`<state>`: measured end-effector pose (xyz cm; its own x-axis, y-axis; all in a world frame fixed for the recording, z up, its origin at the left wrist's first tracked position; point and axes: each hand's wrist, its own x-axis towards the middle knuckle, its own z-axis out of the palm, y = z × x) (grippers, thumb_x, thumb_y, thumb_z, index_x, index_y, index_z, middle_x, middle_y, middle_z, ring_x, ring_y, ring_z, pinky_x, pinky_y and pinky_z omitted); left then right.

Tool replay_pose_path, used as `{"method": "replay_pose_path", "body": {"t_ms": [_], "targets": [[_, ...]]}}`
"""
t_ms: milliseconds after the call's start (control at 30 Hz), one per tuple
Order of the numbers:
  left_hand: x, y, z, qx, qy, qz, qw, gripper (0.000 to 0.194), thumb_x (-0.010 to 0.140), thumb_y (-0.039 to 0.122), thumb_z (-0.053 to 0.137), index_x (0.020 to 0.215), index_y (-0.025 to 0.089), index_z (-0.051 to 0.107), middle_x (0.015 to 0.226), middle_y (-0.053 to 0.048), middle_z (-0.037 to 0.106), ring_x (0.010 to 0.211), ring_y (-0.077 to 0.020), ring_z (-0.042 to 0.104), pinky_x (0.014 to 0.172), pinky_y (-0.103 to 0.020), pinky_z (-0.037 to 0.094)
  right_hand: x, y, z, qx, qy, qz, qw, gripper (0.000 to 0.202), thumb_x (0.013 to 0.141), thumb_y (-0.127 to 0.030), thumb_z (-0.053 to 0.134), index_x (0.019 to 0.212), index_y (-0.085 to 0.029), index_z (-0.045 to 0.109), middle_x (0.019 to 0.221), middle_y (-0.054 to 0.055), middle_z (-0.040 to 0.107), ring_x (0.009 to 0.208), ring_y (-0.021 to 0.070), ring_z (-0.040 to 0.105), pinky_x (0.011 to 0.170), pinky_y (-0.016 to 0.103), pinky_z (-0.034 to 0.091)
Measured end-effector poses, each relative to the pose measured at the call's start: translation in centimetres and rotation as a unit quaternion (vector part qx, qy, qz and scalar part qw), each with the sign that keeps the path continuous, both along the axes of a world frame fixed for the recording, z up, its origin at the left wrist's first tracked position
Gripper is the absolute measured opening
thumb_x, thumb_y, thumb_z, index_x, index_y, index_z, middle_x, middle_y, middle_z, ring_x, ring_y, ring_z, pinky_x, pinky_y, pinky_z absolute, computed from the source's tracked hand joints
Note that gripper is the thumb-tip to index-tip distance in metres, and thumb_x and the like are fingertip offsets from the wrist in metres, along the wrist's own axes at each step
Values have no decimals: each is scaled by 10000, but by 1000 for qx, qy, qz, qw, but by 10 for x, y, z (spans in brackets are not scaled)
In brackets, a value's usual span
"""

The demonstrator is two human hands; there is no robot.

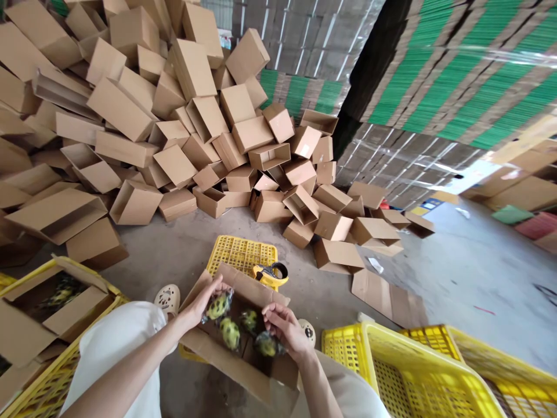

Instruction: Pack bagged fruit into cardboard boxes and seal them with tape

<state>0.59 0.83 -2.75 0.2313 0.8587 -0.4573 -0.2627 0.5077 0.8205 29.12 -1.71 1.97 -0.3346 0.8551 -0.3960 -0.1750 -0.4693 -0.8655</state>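
An open cardboard box (232, 360) sits between my knees on a yellow plastic crate (241, 251). Inside lie several yellow-green, dark-spotted pieces in clear plastic bags, among them a middle bagged piece (230, 334). My left hand (208, 299) reaches over the box's left side, its fingers closed around a bagged yellow-green piece (219, 306). Over the right side, my right hand (285, 328) has its fingers curled together just above another bagged piece (265, 344); whether they pinch its plastic is unclear. A yellow tape dispenser (270, 276) rests on the crate beyond the box.
A large heap of open cardboard boxes (187, 128) spreads ahead and left. Yellow crates (374, 360) stand at my right. At left, a crate (52, 377) holds an open carton with similar bagged pieces. Stacked flat cardboard (444, 64) rises at the back right.
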Motion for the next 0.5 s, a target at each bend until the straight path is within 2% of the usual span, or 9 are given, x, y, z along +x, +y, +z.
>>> {"method": "replay_pose_path", "body": {"t_ms": [67,167,300,400,433,500], "targets": [[-1,2,1,6,-19,7,1000,798,797,910,591,971,145,736,761,-43,715,679,-149,634,650,-263,470,-3,0,1,-9,21,-4,1000,388,725,-496,952,900,-199,776,858,12,686,680,99,554,575,202,404],[-2,5,0,-13,-44,-23,999,902,783,946,554,1106,122,733,780,-48,718,617,-131,609,586,-246,414,-7,2,3,-8,24,-12,1000,401,739,-499,947,977,-218,789,955,27,714,723,104,580,609,204,455],[-2,9,-6,-21,-34,-28,999,935,811,940,514,1205,117,714,846,-57,728,647,-130,627,591,-235,415,-7,5,-6,-4,-6,11,1000,450,770,-542,915,1061,-225,784,1065,50,747,816,125,645,701,226,512],[-4,10,-16,-13,61,-42,997,912,858,912,448,1239,126,709,952,-94,758,770,-182,691,650,-267,480,-4,5,-23,28,-105,63,992,513,823,-620,824,1151,-230,766,1180,83,765,994,211,711,871,333,573],[-5,8,-20,6,115,-62,991,855,884,871,456,1237,136,715,1017,-112,772,852,-213,717,694,-289,511,-3,4,-30,56,-163,98,980,526,832,-613,803,1191,-231,760,1228,96,766,1077,252,715,950,383,571],[-7,4,-29,75,237,-140,958,654,932,714,533,1228,167,733,1179,-130,785,1058,-274,731,849,-342,554,-6,2,-43,126,-288,179,932,549,851,-521,773,1313,-228,726,1354,119,740,1245,312,682,1099,438,516]]}}
